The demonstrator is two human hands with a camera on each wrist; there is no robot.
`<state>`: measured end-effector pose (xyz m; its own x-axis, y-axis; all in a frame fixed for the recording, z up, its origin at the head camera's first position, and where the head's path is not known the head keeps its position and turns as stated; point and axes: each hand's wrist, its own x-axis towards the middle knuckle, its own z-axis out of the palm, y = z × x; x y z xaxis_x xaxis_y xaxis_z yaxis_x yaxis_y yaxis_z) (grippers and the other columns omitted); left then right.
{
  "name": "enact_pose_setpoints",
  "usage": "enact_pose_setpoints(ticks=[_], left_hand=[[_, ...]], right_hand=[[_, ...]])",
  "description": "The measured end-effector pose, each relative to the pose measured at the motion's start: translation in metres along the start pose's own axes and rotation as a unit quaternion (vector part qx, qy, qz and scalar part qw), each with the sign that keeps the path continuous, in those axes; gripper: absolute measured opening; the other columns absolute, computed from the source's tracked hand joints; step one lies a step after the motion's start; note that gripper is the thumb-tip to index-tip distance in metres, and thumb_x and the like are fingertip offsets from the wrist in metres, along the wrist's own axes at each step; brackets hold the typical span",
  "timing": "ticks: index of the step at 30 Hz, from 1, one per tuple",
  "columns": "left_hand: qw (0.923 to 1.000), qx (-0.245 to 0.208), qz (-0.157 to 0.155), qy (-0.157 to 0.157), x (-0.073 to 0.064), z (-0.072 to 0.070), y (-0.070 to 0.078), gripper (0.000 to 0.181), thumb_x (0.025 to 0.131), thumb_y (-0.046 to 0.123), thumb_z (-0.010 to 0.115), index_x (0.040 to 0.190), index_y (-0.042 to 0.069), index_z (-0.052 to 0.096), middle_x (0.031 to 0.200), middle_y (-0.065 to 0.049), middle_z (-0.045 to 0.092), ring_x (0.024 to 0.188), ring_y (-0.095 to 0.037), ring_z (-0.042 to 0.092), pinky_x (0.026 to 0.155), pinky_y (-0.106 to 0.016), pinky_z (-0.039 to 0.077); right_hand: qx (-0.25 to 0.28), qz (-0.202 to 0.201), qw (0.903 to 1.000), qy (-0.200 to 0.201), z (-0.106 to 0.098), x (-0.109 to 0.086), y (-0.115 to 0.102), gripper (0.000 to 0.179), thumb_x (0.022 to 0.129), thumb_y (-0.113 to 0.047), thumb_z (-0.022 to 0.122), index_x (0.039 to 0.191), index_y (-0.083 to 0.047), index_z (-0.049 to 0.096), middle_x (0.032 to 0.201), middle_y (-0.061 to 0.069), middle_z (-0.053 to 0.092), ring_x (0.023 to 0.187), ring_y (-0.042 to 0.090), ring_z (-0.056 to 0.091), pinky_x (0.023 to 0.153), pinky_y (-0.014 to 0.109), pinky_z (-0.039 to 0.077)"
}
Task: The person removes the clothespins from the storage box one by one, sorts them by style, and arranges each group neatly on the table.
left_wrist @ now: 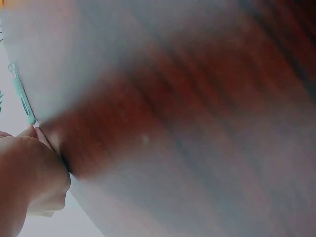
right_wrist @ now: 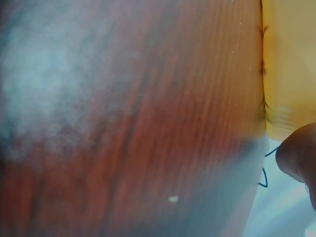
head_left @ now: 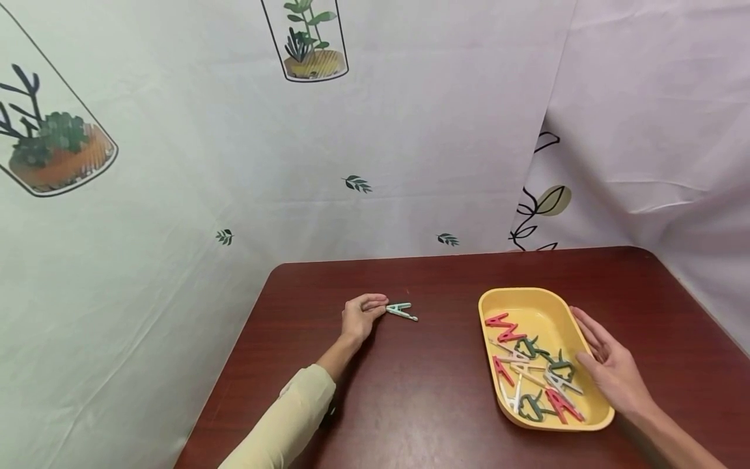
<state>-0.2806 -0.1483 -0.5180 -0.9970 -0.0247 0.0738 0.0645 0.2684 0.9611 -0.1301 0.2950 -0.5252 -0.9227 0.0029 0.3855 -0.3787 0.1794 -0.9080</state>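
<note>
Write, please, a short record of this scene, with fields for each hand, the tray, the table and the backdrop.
Left hand: the left hand pinches one end of a mint-green clip
Right hand: the right hand holds the side of a yellow tray
Tray contents: loose clips, including pink, dark green and white
Table: reddish-brown table
Backdrop: pale backdrop with printed plants

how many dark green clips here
3 in the yellow tray: one dark green clip mid-tray, another by its right wall, a third at its near end; some may be hidden.
</note>
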Motion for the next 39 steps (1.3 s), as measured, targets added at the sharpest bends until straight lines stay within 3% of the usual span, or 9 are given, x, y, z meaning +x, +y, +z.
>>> enact_pose_setpoints(ticks=[9,11,15,18,26,32,39], left_hand=[[0.9988,-0.039,-0.030,0.001,0.001,-0.006,0.002,0.025,0.098,-0.005,0.073,0.122,-0.006,0.075,0.113,-0.018,0.078,0.112,-0.027,0.075,0.087,-0.025,0.061],[0.9977,-0.057,-0.036,0.007,0.001,-0.009,0.003,0.027,0.099,-0.005,0.071,0.125,-0.009,0.072,0.116,-0.021,0.077,0.114,-0.029,0.074,0.089,-0.027,0.061],[0.9977,-0.053,-0.031,0.029,0.004,-0.017,0.005,0.031,0.100,-0.005,0.069,0.130,-0.010,0.068,0.123,-0.022,0.075,0.120,-0.032,0.071,0.090,-0.026,0.059],[0.9969,-0.061,-0.028,0.041,0.006,-0.021,0.009,0.036,0.100,-0.007,0.068,0.136,-0.010,0.064,0.132,-0.025,0.070,0.128,-0.036,0.066,0.095,-0.026,0.057],[0.9917,-0.105,-0.037,0.064,0.010,-0.030,0.023,0.052,0.101,-0.002,0.070,0.150,-0.007,0.053,0.149,-0.029,0.056,0.144,-0.040,0.050,0.117,-0.045,0.045],[0.9864,-0.144,-0.013,0.077,0.009,-0.028,0.028,0.058,0.099,0.003,0.074,0.153,-0.002,0.052,0.154,-0.025,0.054,0.149,-0.038,0.045,0.120,-0.044,0.041],[0.9767,-0.194,0.032,0.085,0.006,-0.006,0.040,0.059,0.097,0.004,0.077,0.151,-0.002,0.054,0.148,-0.021,0.061,0.146,-0.040,0.048,0.122,-0.047,0.038]], right_hand=[[0.001,0.005,1.0000,-0.001,0.000,-0.001,-0.001,0.074,0.095,0.025,0.050,0.164,0.003,0.032,0.158,-0.019,0.047,0.130,-0.012,0.052,0.091,0.008,0.050],[0.002,0.006,1.0000,-0.002,0.001,-0.001,-0.001,0.074,0.095,0.025,0.050,0.164,0.003,0.032,0.158,-0.020,0.046,0.130,-0.012,0.052,0.091,0.008,0.050],[-0.004,0.005,1.0000,-0.001,0.002,-0.001,-0.001,0.074,0.096,0.025,0.051,0.164,0.004,0.032,0.157,-0.020,0.047,0.130,-0.012,0.052,0.091,0.008,0.050],[-0.001,0.005,1.0000,0.000,0.001,-0.001,-0.001,0.073,0.096,0.025,0.050,0.164,0.004,0.032,0.157,-0.020,0.047,0.130,-0.012,0.052,0.091,0.008,0.050],[-0.010,0.010,0.9999,0.001,0.002,0.000,-0.002,0.073,0.096,0.023,0.050,0.164,0.003,0.031,0.158,-0.020,0.046,0.130,-0.012,0.052,0.090,0.008,0.051],[-0.006,0.011,0.9999,0.002,0.001,0.000,-0.002,0.073,0.096,0.024,0.050,0.164,0.003,0.031,0.159,-0.018,0.045,0.131,-0.014,0.050,0.092,0.008,0.049],[0.017,0.003,0.9998,-0.002,0.002,0.000,-0.002,0.073,0.097,0.025,0.049,0.164,0.004,0.031,0.159,-0.017,0.046,0.132,-0.013,0.050,0.093,0.008,0.049]])
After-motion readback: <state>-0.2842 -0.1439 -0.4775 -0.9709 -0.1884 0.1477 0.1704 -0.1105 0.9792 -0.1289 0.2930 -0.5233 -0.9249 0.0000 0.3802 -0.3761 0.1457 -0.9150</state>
